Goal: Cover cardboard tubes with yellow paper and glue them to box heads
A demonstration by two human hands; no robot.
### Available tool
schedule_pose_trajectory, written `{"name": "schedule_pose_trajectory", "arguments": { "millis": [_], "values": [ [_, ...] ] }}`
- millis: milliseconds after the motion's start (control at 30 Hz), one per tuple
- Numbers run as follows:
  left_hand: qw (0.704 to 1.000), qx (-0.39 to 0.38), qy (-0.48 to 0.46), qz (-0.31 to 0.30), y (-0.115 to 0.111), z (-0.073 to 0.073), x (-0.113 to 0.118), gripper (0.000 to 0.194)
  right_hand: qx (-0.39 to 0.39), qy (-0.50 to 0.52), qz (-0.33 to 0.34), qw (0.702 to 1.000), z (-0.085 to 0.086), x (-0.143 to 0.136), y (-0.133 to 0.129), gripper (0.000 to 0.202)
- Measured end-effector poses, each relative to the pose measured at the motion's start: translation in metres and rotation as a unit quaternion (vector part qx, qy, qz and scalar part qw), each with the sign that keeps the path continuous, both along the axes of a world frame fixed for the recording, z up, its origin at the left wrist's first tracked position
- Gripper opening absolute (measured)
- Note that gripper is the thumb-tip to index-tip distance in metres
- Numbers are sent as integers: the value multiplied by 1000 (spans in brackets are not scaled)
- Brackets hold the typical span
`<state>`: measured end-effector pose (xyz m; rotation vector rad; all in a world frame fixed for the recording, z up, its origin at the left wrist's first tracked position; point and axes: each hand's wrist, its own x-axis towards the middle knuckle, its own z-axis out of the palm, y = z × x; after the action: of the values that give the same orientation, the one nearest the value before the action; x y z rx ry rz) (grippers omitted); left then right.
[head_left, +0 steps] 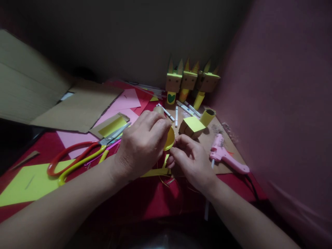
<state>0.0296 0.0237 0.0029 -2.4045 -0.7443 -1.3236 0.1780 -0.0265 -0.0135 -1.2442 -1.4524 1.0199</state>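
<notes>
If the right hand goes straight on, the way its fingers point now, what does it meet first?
Probably the yellow round piece, close by the fingertips of the right hand; whether they already touch, I cannot tell.

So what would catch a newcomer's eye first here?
Probably the three cardboard figures with pointed ears, standing in a row at the back. Next, the big scissors with one red and one yellow handle, left of the two hands, and the pink glue gun on the cardboard to their right. In the middle, a round yellow piece shows between the left hand and right hand.
</notes>
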Motion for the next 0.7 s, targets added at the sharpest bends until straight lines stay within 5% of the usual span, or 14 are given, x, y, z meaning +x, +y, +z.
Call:
{"name": "schedule_pose_trajectory", "arguments": {
  "millis": [700],
  "values": [
    [1000, 17, 20, 14, -1, -2, 2, 11, -12, -35, 1, 999, -1, 0, -1, 13]
  ]
}}
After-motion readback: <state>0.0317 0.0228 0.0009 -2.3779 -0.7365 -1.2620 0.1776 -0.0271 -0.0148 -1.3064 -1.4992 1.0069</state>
